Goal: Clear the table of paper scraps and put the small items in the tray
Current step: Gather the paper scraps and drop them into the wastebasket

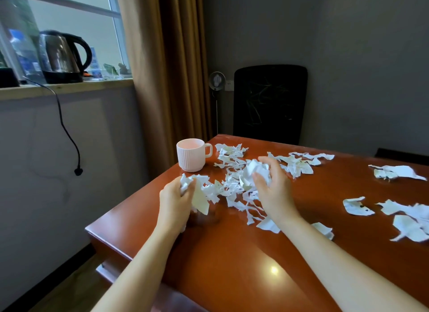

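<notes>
gripping a crumpled wad (pixel 186 184) in the left hand (pixel 174 199), clenching another in the right hand (pixel 274 187) — flanking the loose scraps (pixel 232 188) — leaving outlying scraps (pixel 394 172) rightward, nearer the right.

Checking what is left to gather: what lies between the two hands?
In the head view, a heap of torn white paper scraps lies on the table between the left hand and the right hand; both grip paper.
</notes>
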Demonstrator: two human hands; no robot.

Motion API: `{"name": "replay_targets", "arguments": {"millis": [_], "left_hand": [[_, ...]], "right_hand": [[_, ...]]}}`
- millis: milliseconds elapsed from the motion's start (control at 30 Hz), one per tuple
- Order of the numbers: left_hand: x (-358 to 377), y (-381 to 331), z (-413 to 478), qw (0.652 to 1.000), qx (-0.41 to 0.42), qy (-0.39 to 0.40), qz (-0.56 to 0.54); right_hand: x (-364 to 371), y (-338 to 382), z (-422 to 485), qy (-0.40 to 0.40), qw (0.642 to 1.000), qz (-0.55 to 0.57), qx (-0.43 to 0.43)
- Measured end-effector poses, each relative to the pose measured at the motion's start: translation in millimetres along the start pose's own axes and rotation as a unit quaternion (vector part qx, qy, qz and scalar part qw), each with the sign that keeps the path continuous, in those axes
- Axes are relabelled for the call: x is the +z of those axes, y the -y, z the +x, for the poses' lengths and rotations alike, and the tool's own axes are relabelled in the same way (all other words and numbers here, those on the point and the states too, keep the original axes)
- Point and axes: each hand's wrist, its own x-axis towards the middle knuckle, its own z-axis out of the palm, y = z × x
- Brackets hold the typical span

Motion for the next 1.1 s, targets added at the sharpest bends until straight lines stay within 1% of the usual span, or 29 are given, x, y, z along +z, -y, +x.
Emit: {"name": "replay_targets", "arguments": {"millis": [100,167,267,467,633,800,933,1033,1100], "left_hand": [[-1.7,-4.9,-4.7,0.998,0.013,-0.049,-0.021],[-2.5,-6.2,-7.3,0.998,0.022,-0.058,-0.028],[-2.9,-9.2,-6.2,0.998,0.026,-0.055,-0.032],[-14.9,-39.3,14.0,0.995,0.071,-0.021,-0.063],[-29.7,-72.3,28.8,0.993,0.112,-0.003,-0.036],[-41.5,-90.9,35.6,0.993,0.111,0.034,-0.03],[-48.9,-96.6,33.2,0.992,0.113,0.041,-0.035],[-50.8,-85.3,26.5,0.996,0.082,0.037,-0.026],[-50.2,-70.7,21.7,0.999,0.037,0.014,-0.03]], "right_hand": [[-3.1,6.2,7.4,-0.028,0.999,0.037,0.005],[-5.0,12.8,10.9,-0.039,0.998,0.054,-0.002],[-7.9,23.8,14.0,-0.043,0.996,0.08,0.001],[-13.1,46.5,17.7,-0.024,0.988,0.14,0.062],[-21.1,67.8,25.6,-0.022,0.986,0.157,0.054],[-23.2,82.6,26.7,-0.024,0.987,0.153,0.047],[-20.3,86.9,20.3,-0.003,0.983,0.167,0.077],[-14.1,82.0,8.2,0.026,0.981,0.167,0.1],[-5.7,74.7,-2.6,0.053,0.98,0.153,0.119]]}}
